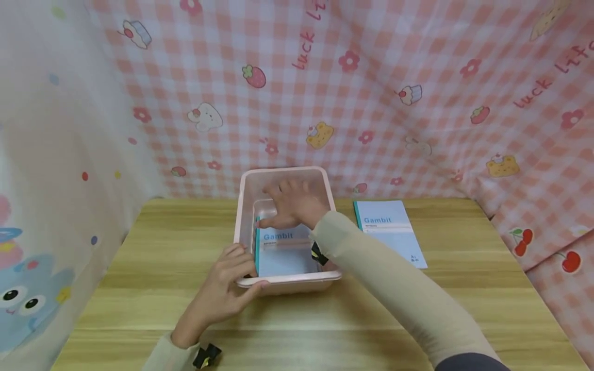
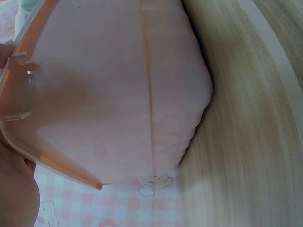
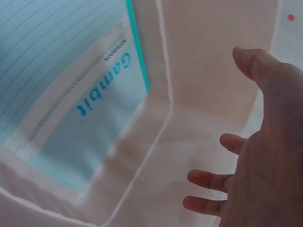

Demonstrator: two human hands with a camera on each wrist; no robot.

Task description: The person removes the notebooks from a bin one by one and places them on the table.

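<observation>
A pale pink plastic bin [image 1: 290,280] stands on the wooden table. Inside it lies a light blue notebook [image 1: 287,260] with a teal spine and "Gambit" on its cover. My left hand [image 1: 227,281] grips the near left corner of the rim, fingers over the inside and thumb along the outer edge. The left wrist view shows the bin's outer wall [image 2: 104,94] from close by. Over the far part of the bin, my right hand [image 1: 293,203] is spread with nothing in it. In the right wrist view its extended fingers [image 3: 208,179] are apart from the notebook [image 3: 94,104].
To the right of the bin, a second "Gambit" notebook [image 1: 387,226] lies flat on the table [image 1: 176,247]. A pink checked cloth [image 1: 297,103] hangs behind the table's back edge, and a pale printed cloth [image 1: 60,154] hangs at the left.
</observation>
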